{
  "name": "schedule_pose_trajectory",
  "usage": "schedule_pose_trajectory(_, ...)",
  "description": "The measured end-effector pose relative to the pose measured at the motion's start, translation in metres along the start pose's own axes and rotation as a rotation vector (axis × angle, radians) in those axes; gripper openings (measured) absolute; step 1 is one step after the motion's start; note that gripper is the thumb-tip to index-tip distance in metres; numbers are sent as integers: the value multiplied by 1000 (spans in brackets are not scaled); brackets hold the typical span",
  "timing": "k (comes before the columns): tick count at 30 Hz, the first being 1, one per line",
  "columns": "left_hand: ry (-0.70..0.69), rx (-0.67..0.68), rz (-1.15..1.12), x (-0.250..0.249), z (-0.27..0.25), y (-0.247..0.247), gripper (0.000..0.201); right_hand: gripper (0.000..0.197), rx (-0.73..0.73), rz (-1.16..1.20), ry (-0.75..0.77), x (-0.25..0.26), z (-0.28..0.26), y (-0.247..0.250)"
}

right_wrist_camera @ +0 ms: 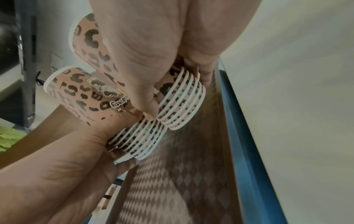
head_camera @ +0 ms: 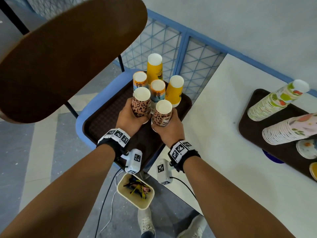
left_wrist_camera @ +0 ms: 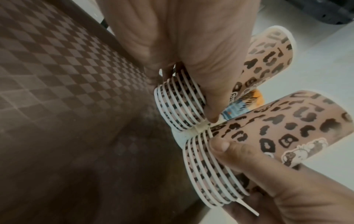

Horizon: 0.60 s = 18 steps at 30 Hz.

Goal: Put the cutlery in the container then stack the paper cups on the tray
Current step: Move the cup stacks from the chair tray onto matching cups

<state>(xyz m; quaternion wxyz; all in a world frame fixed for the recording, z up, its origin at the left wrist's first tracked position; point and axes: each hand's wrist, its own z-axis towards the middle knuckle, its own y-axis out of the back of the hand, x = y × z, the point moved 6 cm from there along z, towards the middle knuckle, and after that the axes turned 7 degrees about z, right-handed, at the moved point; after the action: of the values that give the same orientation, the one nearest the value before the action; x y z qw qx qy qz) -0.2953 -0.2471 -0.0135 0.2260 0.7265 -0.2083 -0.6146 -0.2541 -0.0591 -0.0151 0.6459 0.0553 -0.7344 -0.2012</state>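
Note:
On the brown tray (head_camera: 106, 117) stand several upside-down paper cup stacks. My left hand (head_camera: 132, 117) grips one leopard-print stack (head_camera: 141, 105) near its rims. Just to its right, my right hand (head_camera: 167, 127) grips a second leopard-print stack (head_camera: 163, 114). The two stacks touch at their rims on the tray surface (left_wrist_camera: 57, 75). In the left wrist view my left hand (left_wrist_camera: 191, 53) wraps its stack (left_wrist_camera: 268, 60). In the right wrist view my right hand (right_wrist_camera: 153, 53) wraps its stack (right_wrist_camera: 182, 98). A cream container (head_camera: 123, 194) with cutlery (head_camera: 137, 188) sits below the tray.
Behind the leopard stacks stand two yellow stacks (head_camera: 154, 69) and two orange-and-blue stacks (head_camera: 139, 81). The tray lies on a blue chair (head_camera: 80, 121) beside a white table (head_camera: 223, 134). A second tray (head_camera: 248, 133) with tall cup stacks sits at the right. A brown chair back (head_camera: 68, 57) looms at the left.

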Motion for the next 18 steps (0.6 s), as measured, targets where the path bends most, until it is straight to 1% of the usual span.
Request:
schedule_pose_trajectory(2, -5, 5, -9, -10, -13, 5, 74, 74, 16, -1, -17, 8, -8, 10)
schedule_pose_trajectory(4, -22, 9, 2, -31, -31, 6, 72, 71, 20, 10, -29, 19, -20, 32)
schedule_pose_trajectory(6, -45, 9, 6, -58, -52, 5, 71, 69, 22, 27, -34, 31, -35, 64)
schedule_pose_trajectory(9, -103, 67, 8, -102, -85, -7, 72, 68, 12, 32, -29, 46, -59, 119)
schedule_pose_trajectory(12, -176, 156, -4, -152, -121, -34, 71, 68, -12, 39, -30, 54, -83, 182)
schedule_pose_trajectory(15, -242, 201, -5, -198, -148, -67, 68, 66, -63, 58, -36, 59, -104, 248)
schedule_pose_trajectory(18, -305, 242, -11, -245, -168, -104, 73, 67, -126, 108, -35, 60, -123, 314)
